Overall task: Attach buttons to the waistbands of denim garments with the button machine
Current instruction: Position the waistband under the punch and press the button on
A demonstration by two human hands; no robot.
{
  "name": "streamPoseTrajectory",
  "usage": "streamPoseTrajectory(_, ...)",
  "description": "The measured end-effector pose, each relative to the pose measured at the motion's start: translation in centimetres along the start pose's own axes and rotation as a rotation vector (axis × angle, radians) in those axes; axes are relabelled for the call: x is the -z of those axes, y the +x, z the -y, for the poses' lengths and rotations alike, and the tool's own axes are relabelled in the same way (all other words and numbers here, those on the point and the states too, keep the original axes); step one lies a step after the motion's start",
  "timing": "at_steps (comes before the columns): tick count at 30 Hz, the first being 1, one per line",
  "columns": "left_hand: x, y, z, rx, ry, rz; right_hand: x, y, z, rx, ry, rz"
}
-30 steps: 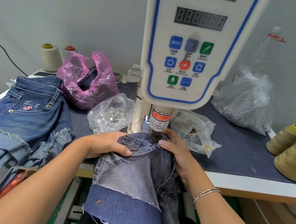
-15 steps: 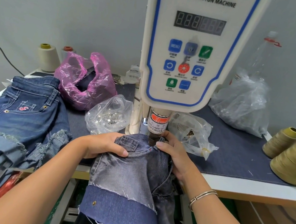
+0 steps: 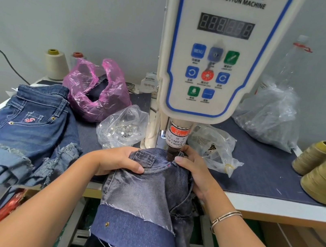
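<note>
A white servo button machine (image 3: 222, 53) with a blue-edged control panel stands in the middle. Its dark punch head (image 3: 171, 153) sits down on the waistband of grey-washed denim shorts (image 3: 146, 195), which hang over the table's front edge. My left hand (image 3: 115, 160) grips the waistband left of the punch, thumb on top by the belt loop. My right hand (image 3: 194, 173) pinches the waistband just right of the punch, fingertips almost touching it. A clear bag of silver buttons (image 3: 121, 128) lies left of the machine's base.
A stack of dark blue denim shorts (image 3: 19, 132) fills the left. Behind it are a pink plastic bag (image 3: 96, 91) and a cream thread cone (image 3: 55, 63). Clear bags (image 3: 270, 116) and olive thread cones (image 3: 323, 181) sit right on the denim-covered table (image 3: 257, 170).
My hands and the grey shorts hold the same place under the punch. The view has shifted slightly downward; nothing else has moved.
</note>
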State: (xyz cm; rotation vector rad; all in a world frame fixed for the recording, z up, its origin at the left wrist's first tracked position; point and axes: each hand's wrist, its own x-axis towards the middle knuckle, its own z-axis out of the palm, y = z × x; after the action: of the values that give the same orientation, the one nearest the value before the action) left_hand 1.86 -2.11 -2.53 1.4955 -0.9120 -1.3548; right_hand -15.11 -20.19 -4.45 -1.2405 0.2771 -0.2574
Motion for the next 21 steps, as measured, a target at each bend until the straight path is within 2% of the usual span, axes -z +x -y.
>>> streamPoseTrajectory(21, -0.11, 0.0, -0.15, -0.004, 0.018, -0.001, -0.36, -0.17, 0.37, -0.015, 0.006, -0.012)
